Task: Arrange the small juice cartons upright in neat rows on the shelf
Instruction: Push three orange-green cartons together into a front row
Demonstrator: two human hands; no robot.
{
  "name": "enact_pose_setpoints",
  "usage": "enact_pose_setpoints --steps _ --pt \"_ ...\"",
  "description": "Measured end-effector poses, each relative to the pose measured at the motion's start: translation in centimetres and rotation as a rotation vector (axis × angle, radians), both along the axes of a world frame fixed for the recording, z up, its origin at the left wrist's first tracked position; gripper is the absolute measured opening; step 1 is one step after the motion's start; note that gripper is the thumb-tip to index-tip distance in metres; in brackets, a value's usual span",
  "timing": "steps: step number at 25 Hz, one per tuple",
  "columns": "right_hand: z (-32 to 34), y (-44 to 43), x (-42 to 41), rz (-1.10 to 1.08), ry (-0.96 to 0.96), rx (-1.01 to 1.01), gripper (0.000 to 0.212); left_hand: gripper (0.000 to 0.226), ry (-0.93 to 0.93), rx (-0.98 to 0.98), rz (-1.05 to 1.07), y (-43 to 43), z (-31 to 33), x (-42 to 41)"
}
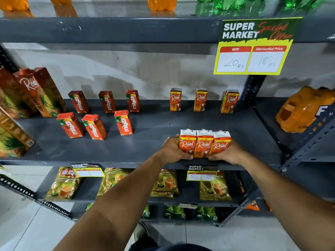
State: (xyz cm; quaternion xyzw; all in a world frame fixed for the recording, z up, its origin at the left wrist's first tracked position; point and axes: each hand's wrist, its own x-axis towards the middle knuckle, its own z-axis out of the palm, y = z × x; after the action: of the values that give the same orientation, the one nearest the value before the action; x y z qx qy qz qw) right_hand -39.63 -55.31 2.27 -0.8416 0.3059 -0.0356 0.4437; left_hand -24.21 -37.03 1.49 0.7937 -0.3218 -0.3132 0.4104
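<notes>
Three small cartons (pixel 204 144) upright, touching side by side near the front edge of the grey shelf (pixel 154 127), pressed between left hand (pixel 173 149) and right hand (pixel 226 153), fingers curled around the outer cartons.

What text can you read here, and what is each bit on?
"SUPER MARKET", "Special Offer", "MRP 20 Rs", "Discounted Price 18 Rs": yellow sign
"Real", "10/-": held cartons
"Real": back cartons
"maaza": red cartons
"Real", "PINEAPPLE": tall carton
"SUPER MARKET": lower tag
Tea packets: too blurred.
</notes>
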Motion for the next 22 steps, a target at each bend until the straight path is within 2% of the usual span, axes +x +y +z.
enact_pose_setpoints --steps 9,15,17,20,22 --pt "-0.6 -0.5 -0.2 0.037 -0.005 -0.013 0.059 0.065 -0.020 -0.029 -0.019 0.0 -0.7 0.4" --pt "-0.3 -0.5 -1.9 0.044 -0.023 -0.099 0.085 0.091 -0.079 -0.054 -0.088 1.5 -0.4 0.7" --pt "-0.6 -0.1 -4.3 -0.082 -0.130 -0.116 0.101 0.097 -0.191 -0.079 -0.089 4.2 -0.5 1.6" --pt "-2.6 2.6 -9.4 -0.245 -0.378 -0.187 0.086 0.089 -0.259 -0.181 -0.001 10.5 -1.1 3.5" --pt "-3.7 6.1 -10.9 -0.143 -0.372 -0.312 0.073 0.074 -0.268 -0.260 0.051 15.1 -1.7 4.9"
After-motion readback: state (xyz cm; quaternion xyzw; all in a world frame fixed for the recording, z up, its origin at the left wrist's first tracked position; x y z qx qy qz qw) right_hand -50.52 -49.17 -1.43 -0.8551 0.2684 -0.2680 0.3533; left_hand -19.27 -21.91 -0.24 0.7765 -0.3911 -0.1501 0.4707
